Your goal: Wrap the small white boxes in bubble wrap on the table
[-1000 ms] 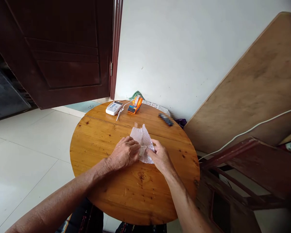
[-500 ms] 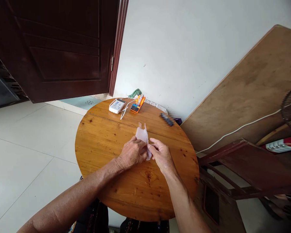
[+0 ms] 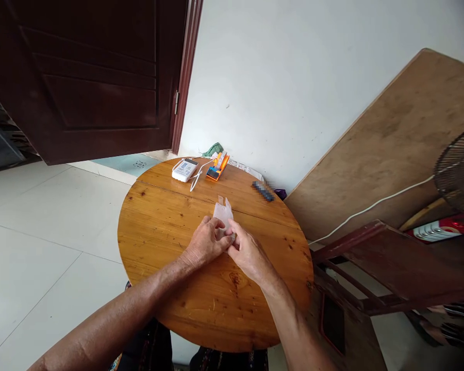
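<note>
A thin whitish plastic bag [image 3: 223,212] lies folded narrow near the middle of the round wooden table [image 3: 158,221], its two handle strips pointing away from me. My left hand [image 3: 209,238] is closed on the bag's left and near part, thumb reaching right. From the right, my right hand [image 3: 247,250] pinches the bag's right edge with thumb and forefinger, and its fingertips meet those of my left hand. The near end of the bag is mostly hidden under my fingers.
Toward the back of the table are a white device [image 3: 184,170] with a cable, an orange tape dispenser [image 3: 217,167], a green bag [image 3: 213,149] and a blurred dark object [image 3: 263,190]. A wooden chair [image 3: 402,268] and a fan [image 3: 458,167] stand at right.
My right hand has moved left and closed its thumb and forefinger at the bag's edge. My left thumb now shows on top, and the bag's near end is more covered.
</note>
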`<state>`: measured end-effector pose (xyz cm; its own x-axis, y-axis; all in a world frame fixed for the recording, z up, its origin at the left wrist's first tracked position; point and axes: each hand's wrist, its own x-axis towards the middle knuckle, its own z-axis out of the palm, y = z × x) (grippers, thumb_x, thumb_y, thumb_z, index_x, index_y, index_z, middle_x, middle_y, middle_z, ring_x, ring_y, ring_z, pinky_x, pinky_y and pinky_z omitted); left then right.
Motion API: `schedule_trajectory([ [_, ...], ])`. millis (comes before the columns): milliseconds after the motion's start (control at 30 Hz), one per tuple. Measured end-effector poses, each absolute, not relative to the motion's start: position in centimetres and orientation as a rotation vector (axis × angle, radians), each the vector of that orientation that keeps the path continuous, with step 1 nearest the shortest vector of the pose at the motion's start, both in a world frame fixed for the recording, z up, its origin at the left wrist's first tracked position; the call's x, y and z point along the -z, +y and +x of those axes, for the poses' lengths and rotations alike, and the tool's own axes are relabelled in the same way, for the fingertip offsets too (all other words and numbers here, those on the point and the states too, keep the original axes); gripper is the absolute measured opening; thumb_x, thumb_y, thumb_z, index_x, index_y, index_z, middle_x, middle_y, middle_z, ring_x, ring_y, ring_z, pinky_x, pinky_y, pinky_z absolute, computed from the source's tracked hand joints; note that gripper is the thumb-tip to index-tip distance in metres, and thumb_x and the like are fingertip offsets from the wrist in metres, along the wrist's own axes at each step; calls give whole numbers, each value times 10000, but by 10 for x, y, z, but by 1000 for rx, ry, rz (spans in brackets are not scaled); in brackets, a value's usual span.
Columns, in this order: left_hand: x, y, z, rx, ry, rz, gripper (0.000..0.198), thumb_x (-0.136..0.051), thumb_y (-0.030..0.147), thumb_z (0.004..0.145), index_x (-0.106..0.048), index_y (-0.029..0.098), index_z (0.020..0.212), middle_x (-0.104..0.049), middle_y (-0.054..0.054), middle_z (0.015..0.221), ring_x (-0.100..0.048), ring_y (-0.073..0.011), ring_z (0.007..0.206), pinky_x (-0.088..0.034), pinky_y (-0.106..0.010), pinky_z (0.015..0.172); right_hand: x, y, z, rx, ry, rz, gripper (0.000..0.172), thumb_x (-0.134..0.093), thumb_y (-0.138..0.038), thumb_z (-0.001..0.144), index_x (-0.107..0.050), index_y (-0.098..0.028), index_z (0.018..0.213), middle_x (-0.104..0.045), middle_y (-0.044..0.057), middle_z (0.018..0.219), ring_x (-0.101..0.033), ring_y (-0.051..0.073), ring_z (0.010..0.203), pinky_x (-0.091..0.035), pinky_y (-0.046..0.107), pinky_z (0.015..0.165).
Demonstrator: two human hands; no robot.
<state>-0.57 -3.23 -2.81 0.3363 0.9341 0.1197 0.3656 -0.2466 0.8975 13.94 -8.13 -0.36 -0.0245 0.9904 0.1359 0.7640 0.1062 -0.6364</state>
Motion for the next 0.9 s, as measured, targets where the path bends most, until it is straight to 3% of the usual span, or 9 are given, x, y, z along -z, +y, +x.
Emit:
schedule_trajectory([
  [133, 32, -35, -1, -857, 1174, 1823, 168, -682, 238, 762, -631, 178, 911, -526, 0, 876, -539, -128, 711, -462, -262, 692, -2, -80, 148, -684, -1901, -1620, 710, -520, -80, 726, -457, -221, 1419, -693, 81, 1128, -595, 112, 615, -533, 304, 687],
  [267, 37, -34, 2, -850, 1176, 1833, 198, -674, 162, 736, -624, 167, 927, -519, -6, 902, -518, -121, 703, -459, -258, 690, -3, -76, 168, -831, -1680, -1527, 538, -491, -190, 805, -493, -169, 1342, -714, 81, 1039, -621, 114, 591, -534, 295, 647],
  [400, 37, -36, 2, -837, 1200, 1852, 272, -664, 162, 739, -625, 168, 1008, -523, -15, 935, -524, -122, 706, -478, -269, 712, 8, -68, 180, -605, -1606, -1551, 401, -544, -275, 830, -583, -164, 1213, -743, 67, 923, -661, 167, 729, -538, 315, 713],
  [567, 36, -39, 0, -849, 1163, 2071, 497, -603, 167, 786, -590, 270, 1271, -530, -43, 1089, -566, -149, 815, -506, -289, 771, 25, -58, 176, -541, -1729, -1471, 373, -503, -245, 860, -623, -204, 1211, -759, 61, 956, -705, 196, 883, -549, 350, 837],
  [733, 40, -41, 0, -831, 1139, 2236, 354, -551, 189, 837, -685, 241, 1161, -537, -69, 1065, -583, -174, 834, -524, -307, 765, 26, -49, 183, -577, -1744, -1458, 337, -498, -241, 854, -660, -210, 1148, -764, 68, 971, -713, 204, 913, -550, 358, 870],
  [800, 40, -41, 0, -858, 1144, 2229, 325, -562, 193, 832, -695, 211, 1128, -541, -81, 1072, -592, -181, 849, -530, -316, 789, 25, -44, 190, -615, -1596, -1511, 314, -543, -284, 828, -664, -190, 1102, -757, 81, 968, -712, 208, 871, -573, 340, 776],
  [900, 39, -42, 0, -849, 1153, 2215, 322, -576, 191, 823, -695, 203, 1122, -547, -86, 1070, -598, -190, 860, -535, -325, 796, 25, -36, 198, -789, -1318, -1672, 359, -628, -328, 752, -654, -162, 1069, -735, 96, 935, -690, 202, 704, -508, 263, 466],
])
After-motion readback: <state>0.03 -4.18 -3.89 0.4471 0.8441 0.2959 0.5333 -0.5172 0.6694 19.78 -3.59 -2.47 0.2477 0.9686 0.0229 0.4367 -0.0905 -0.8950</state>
